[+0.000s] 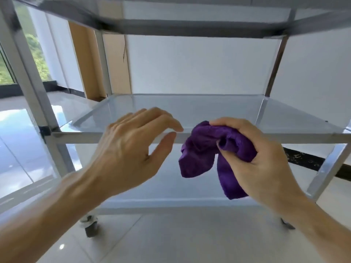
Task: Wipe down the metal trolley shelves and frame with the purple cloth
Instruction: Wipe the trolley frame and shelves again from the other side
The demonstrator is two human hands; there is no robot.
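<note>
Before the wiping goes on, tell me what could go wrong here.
1. The purple cloth is bunched in the right hand with two loose ends dangling below the front rail; wiped like that, it may cover little metal and snag on a corner.
2. The trolley stands on a caster on glossy tile; the left hand hovers open by the rail without gripping, so a firm wipe could roll it away.

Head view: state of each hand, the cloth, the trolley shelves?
right hand: closed on the purple cloth, near the middle shelf's front rail
purple cloth: bunched, two ends hanging down
left hand: open, empty, fingers over the front rail
middle shelf: bare, nothing on it
bottom shelf: bare where visible
caster: on the floor
</note>
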